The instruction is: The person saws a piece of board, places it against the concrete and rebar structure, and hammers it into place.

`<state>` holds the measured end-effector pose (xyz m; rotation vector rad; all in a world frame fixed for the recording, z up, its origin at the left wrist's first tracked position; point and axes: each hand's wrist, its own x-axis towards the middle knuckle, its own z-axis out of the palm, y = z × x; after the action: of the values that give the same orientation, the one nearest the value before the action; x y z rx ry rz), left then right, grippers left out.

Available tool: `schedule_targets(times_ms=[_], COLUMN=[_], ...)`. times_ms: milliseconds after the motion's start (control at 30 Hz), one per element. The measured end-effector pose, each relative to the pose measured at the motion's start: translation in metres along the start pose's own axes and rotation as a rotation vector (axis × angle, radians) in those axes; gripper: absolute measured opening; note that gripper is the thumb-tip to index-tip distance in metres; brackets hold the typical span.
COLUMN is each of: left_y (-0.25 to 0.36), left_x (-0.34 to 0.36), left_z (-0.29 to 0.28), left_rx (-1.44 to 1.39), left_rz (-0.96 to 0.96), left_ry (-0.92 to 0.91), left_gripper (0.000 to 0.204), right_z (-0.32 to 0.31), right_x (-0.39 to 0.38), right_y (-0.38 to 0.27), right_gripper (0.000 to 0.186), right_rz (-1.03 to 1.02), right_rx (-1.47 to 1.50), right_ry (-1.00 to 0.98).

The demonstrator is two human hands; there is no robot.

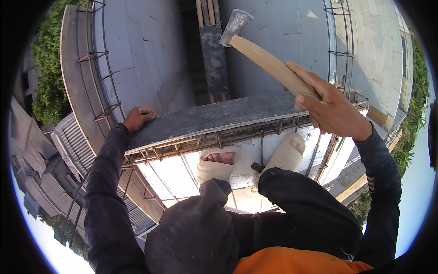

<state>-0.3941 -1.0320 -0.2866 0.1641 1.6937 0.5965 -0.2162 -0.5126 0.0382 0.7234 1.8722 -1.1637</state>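
My right hand (335, 102) is closed round the wooden handle of a hatchet (269, 61). Its worn metal head flares toward one end and is raised beyond the board, pointing up and to the left. A long dark board (214, 114) lies crosswise in front of me. At its left end, my left hand (138, 119) is closed over the edge with the fingers bent; the fingers' undersides are hidden. Steel bars (219, 137) run below the board's near edge, close to my feet in light-coloured slippers (285, 157).
Beyond the board, a dark gap with a narrow dark panel (214, 59) lies between grey panelled surfaces (141, 50). Upright rebar cages (93, 57) stand left and right. Rooftops, corrugated sheeting (70, 141) and trees (52, 68) lie far below on the left.
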Motion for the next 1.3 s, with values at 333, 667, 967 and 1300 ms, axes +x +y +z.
schedule_targets(times_ms=[333, 667, 967, 1300], left_y=[0.016, 0.026, 0.016, 0.02], left_x=[-0.002, -0.001, -0.002, -0.007], left_z=[0.001, 0.0, 0.0, -0.007], left_rx=[0.096, -0.023, 0.004, 0.077], left_rz=[-0.019, -0.125, -0.097, -0.02], left_ry=[-0.002, -0.033, -0.025, -0.019], left_gripper=[0.023, 0.028, 0.026, 0.027], right_z=[0.006, 0.032, 0.09, 0.151], right_x=[0.005, 0.029, 0.101, 0.149], right_y=[0.036, 0.033, -0.035, -0.063], right_gripper=[0.074, 0.074, 0.077, 0.07], right_rz=[0.112, 0.056, -0.103, -0.152], right_rx=[0.048, 0.054, 0.007, -0.052], right_ry=[-0.084, -0.09, -0.377, -0.511])
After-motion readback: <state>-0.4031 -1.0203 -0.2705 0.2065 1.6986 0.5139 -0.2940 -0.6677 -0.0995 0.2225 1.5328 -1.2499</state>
